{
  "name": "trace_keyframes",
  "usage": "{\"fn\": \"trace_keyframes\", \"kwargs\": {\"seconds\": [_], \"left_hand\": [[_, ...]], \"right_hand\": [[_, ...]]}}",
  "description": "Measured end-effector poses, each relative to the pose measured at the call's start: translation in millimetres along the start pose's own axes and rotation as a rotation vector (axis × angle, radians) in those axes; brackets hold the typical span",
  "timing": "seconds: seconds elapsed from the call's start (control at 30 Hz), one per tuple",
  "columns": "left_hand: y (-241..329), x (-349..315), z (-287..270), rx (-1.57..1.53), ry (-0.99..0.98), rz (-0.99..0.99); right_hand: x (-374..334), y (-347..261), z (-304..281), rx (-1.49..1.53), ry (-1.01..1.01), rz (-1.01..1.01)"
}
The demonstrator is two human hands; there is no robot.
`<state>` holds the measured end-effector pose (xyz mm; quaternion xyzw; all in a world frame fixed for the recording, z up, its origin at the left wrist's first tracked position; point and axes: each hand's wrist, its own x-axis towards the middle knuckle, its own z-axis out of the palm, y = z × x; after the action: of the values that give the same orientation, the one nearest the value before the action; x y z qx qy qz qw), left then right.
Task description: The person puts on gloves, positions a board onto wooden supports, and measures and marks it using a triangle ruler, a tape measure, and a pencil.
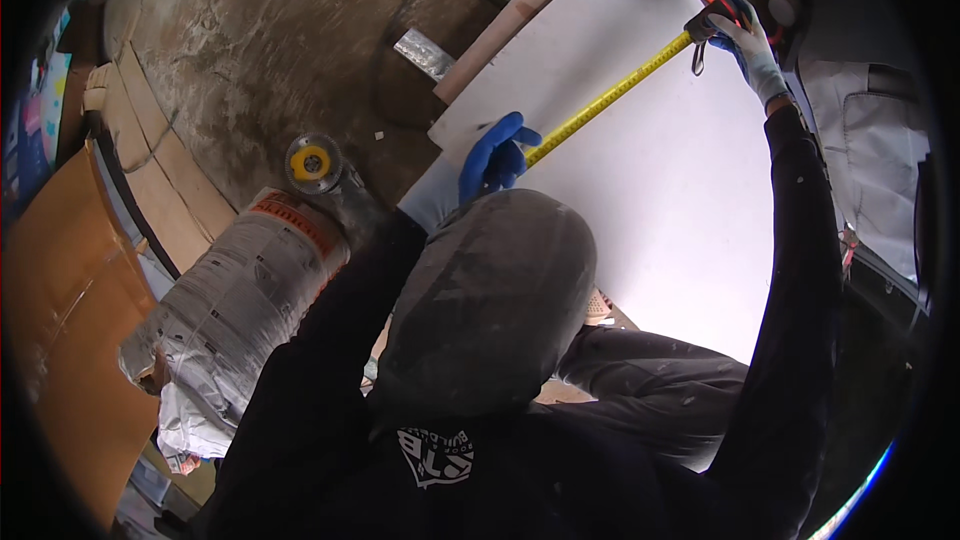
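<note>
A yellow tape measure blade [608, 100] is drawn out diagonally over a large white board [690, 200]. My right hand [748, 48], in a white and blue glove, grips the dark case [710, 20] at the board's far right edge; a small loop hangs from it. At the blade's near end is my left hand [492, 162], similarly gloved. Its fingers curl at the blade, though the exact grip is partly hidden. My grey-trousered knee [490, 290] rises below the left hand and covers part of the board's near side.
A grey sack [235, 290] with an orange band lies left, beside a toothed disc [313, 163] with a yellow centre. An orange-brown sheet [85, 340] and planks [160, 160] stand farther left. A shiny metal piece [424, 54] lies beyond the board; a whitish bag [865, 140] is right.
</note>
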<state>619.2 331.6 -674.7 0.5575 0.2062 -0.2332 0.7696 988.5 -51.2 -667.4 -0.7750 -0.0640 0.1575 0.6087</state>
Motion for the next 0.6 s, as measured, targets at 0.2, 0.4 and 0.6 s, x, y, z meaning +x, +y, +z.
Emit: {"fn": "trace_keyframes", "kwargs": {"seconds": [0.2, 0.4, 0.6], "left_hand": [[54, 30, -3, 1.180, -0.013, 0.704], [85, 97, 22, 1.825, -0.322, 0.718], [97, 133, 43, 1.966, -0.344, 0.598]], "right_hand": [[19, 11, 9, -0.035, -0.046, -0.092], [9, -5, 29, 0.063, -0.145, -0.089], [21, 1, 46, 0.219, -0.170, -0.138]]}}
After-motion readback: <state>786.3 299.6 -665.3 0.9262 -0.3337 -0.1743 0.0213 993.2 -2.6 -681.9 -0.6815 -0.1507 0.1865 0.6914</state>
